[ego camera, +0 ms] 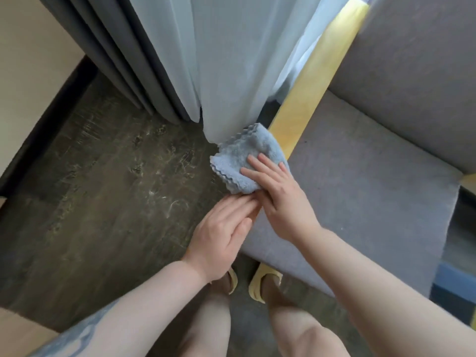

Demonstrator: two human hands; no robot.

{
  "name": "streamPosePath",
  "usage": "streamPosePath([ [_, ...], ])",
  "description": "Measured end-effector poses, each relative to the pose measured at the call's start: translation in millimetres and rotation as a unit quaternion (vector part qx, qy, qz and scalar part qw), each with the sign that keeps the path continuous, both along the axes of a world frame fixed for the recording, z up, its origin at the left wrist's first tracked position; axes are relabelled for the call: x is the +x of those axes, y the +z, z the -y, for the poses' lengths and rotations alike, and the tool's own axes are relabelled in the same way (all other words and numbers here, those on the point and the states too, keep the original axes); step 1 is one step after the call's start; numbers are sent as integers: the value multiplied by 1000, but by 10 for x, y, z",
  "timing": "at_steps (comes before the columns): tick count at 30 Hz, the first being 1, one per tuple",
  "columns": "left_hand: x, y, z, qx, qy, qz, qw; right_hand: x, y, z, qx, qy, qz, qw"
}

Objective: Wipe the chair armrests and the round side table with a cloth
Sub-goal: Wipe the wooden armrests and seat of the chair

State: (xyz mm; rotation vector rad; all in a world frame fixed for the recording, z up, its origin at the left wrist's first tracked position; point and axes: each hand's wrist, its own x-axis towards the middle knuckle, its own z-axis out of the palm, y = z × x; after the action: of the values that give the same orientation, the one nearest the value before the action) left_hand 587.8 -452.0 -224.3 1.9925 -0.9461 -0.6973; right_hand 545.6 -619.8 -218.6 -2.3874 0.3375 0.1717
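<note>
The right hand (pixel 279 195) lies flat, fingers straight and slightly spread, pressing the cloth (pixel 247 157) down on the near end of the armrest (pixel 311 81). The left hand (pixel 226 228) rests beside it, fingers straight and together, fingertips touching the armrest's near end just below the cloth; it holds nothing. The two hands touch or nearly touch at the cloth's near corner.

The cloth is blue, folded, with a scalloped edge. It drapes over the armrest's outer edge, toward the floor (pixel 103 176), and covers the armrest's full width there.

The armrest is a pale wooden bar. Its long axis runs away from the hands, up and to the right, toward the chair's back cushion (pixel 417 81). All the bare wood lies beyond the cloth, so the next stroke is probably a push straight along that axis, away from the body. The right hand is nearer, already on the cloth; the left seems to be steadying.

The seat cushion (pixel 360 202) lies along the armrest's right edge. A sheer curtain (pixel 226 73) hangs against its left edge, touching the cloth's far corner, and may catch on a forward stroke. A darker curtain (pixel 116 60) hangs further left.

A corner of the other armrest (pixel 467 180) shows at the seat's right edge, untouched. The round table is not in view, and there are no containers.
</note>
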Motion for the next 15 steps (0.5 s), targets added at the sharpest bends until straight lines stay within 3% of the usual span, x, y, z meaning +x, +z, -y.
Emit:
streamPosePath([
  [1, -4, 16, -63, -1, -3, -3, 1000, 15, -31, 86, -15, 2, 9, 1000],
  [3, 19, 63, -130, -2, 2, -14, 1000, 8, -98, 135, -25, -84, 24, 996],
  [5, 114, 107, -87, -48, 80, -10, 996, -100, -120, -146, -2, -173, 32, 984],
  [8, 410, 108, 182, -66, 160, 28, 984, -541, -94, -990, 14, -125, 40, 991],
  [12, 702, 34, 613, 39, -48, 38, 997, -998, -175, -1307, 36, -22, 66, 997],
  [15, 625, -69, 808, 124, -199, 148, 961, -966, -240, -1239, 94, -60, 85, 990],
])
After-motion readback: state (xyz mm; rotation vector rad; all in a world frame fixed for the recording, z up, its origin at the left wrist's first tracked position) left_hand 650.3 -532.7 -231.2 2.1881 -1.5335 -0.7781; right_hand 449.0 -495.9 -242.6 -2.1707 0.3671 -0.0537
